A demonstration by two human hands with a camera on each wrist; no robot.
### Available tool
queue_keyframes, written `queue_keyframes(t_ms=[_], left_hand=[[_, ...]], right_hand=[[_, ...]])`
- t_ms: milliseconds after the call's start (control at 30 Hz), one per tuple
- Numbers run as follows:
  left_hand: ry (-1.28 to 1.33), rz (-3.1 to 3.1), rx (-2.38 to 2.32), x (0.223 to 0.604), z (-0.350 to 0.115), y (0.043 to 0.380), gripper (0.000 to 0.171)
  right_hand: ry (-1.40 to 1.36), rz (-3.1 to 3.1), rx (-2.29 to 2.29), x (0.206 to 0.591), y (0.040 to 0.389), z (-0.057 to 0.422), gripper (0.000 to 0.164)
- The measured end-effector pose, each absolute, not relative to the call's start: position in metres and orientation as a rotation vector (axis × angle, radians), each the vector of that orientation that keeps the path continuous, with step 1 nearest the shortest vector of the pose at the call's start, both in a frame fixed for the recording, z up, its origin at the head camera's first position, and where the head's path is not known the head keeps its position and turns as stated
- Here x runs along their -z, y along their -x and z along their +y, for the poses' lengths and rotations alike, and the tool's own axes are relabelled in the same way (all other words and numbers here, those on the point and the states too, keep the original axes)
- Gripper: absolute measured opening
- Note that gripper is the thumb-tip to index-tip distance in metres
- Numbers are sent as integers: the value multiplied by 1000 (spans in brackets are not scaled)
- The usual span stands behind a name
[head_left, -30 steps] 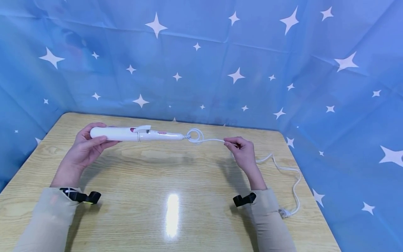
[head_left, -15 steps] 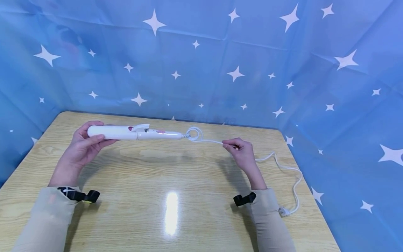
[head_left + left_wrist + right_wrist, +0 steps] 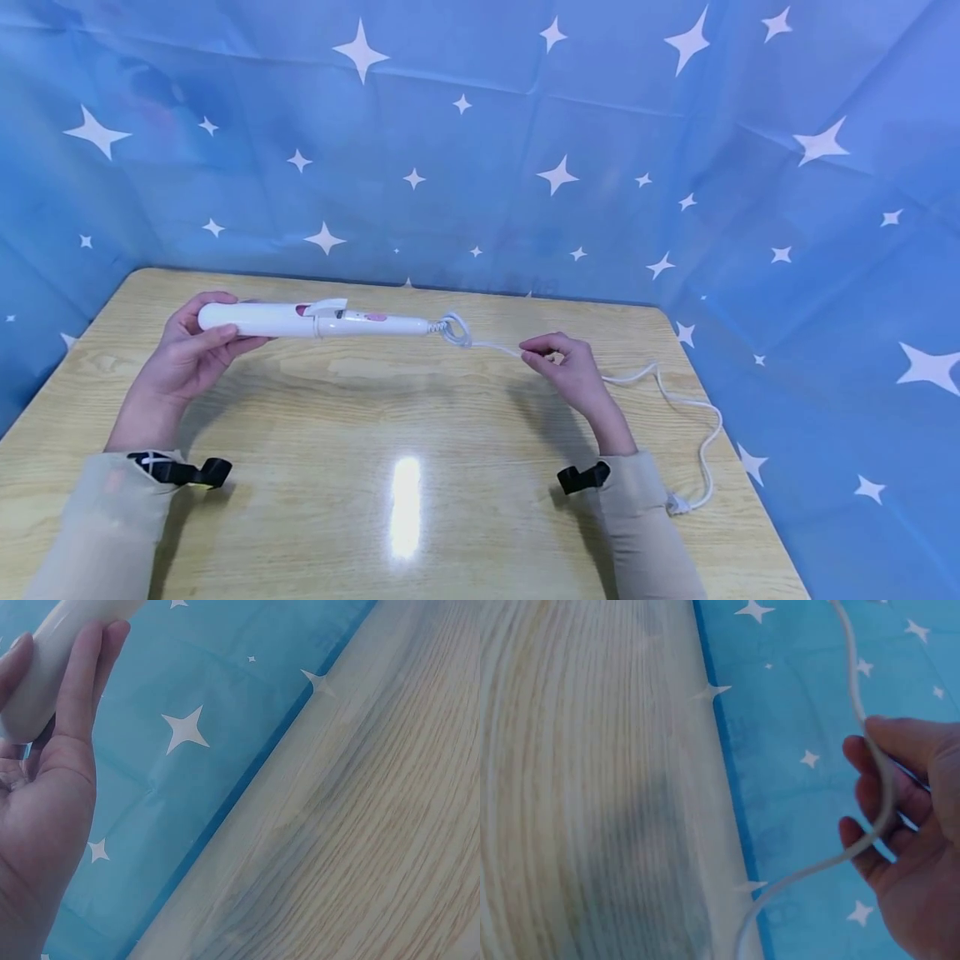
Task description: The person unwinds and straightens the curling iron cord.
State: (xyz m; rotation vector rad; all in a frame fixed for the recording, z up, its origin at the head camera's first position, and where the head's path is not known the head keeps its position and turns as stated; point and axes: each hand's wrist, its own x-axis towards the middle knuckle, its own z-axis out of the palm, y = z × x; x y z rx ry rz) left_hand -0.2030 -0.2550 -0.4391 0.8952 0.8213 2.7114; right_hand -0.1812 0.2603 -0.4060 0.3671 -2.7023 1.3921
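My left hand [image 3: 187, 354] grips the thick end of a white curling iron [image 3: 375, 325], held level above the table. It has a raised clamp lever [image 3: 327, 306] and a pink button. In the left wrist view, thumb and fingers lie around the smooth white barrel [image 3: 36, 694]. A white cord [image 3: 495, 346] leaves the iron's right end in a small loop. Further along, my right hand [image 3: 576, 379] pinches this cord between thumb and fingertips. The right wrist view shows the cord [image 3: 851, 667] passing by the fingertips and over the curled fingers.
The rest of the cord winds over the right side of the wooden table [image 3: 337, 500] to a plug [image 3: 678, 503] near the right forearm. A blue star-patterned cloth [image 3: 480, 167] hangs behind and beside the table. Each wrist wears a black camera mount [image 3: 585, 477].
The curling iron and left hand have shifted slightly left. My right hand has moved a little left and down, its thumb and finger somewhat more spread. The cord loop has narrowed and the cord sags more.
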Motion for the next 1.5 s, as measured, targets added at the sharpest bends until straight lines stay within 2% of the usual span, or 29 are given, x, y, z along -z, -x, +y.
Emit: queue_keyframes(t_ms=[200, 400, 767, 1133, 1500], left_hand=[[-874, 921, -2688, 438, -256, 201, 46], [-917, 835, -2681, 436, -256, 202, 43], [-942, 846, -2654, 432, -256, 201, 41], [-1017, 874, -2593, 432, -252, 204, 40], [-1044, 884, -2569, 434, -255, 200, 42]], right_hand=[[-465, -2704, -1468, 400, 180, 248, 27], [-585, -2592, -1732, 397, 185, 229, 33], [-760, -2515, -1948, 397, 193, 196, 36], [-648, -2539, -2179, 401, 187, 195, 40], [-492, -2692, -1952, 399, 184, 201, 34]])
